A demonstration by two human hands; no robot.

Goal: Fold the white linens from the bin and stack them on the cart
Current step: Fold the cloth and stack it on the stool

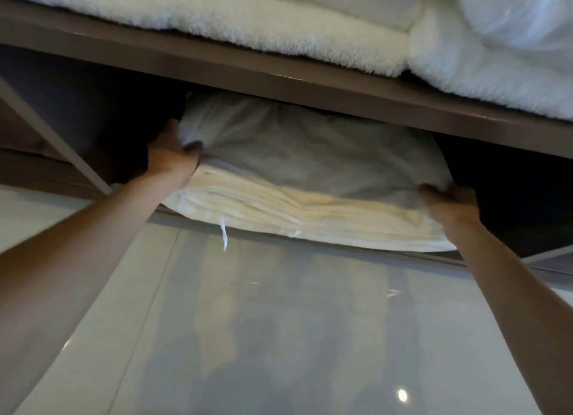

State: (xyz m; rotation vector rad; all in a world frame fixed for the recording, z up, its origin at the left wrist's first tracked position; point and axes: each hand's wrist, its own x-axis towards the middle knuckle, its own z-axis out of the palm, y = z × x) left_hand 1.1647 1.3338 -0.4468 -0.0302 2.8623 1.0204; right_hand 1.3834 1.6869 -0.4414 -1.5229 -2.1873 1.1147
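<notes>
Fingers of the left hand [172, 154] and right hand [449, 202] clamp the sheet [310, 154] at mid-frame; the stack [279, 210] below may slide off the shelf [496, 261].

The back of the folded linen [310, 154] runs under the cart's upper shelf [279, 73] into shadow, so its far edge cannot be seen. The left hand [172, 154] has its fingertips buried in the cloth at the linen's left end; the right hand [449, 202] hides its fingers behind the right end. The fluffy towels [248, 14] on the upper shelf are cut off by the top edge. The compartment's dark sides show nothing.
</notes>
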